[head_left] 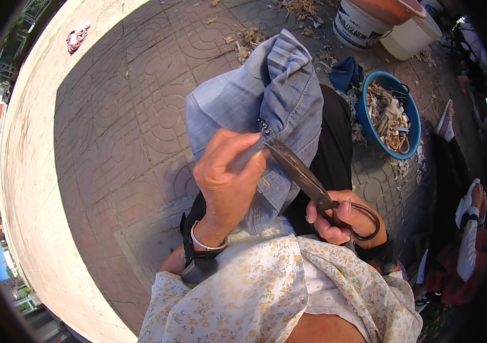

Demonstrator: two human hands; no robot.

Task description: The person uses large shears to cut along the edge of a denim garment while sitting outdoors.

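Note:
A light blue denim garment (243, 97) lies over my lap, with a folded seam raised toward me. My left hand (226, 177) pinches the denim at that seam, fingers closed on the cloth. In my right hand (338, 220) I hold a pair of dark metal scissors (306, 177) by the looped handles. The blades point up and left, and their tip touches the denim seam beside my left fingers. A silver bangle circles my left wrist.
Patterned brick paving (140, 114) spreads to the left, bordered by a pale concrete kerb (32, 148). A blue basin (369, 123) of pale scraps sits to my right, white buckets (363, 26) stand behind it, and another seated person (466, 228) is at the far right.

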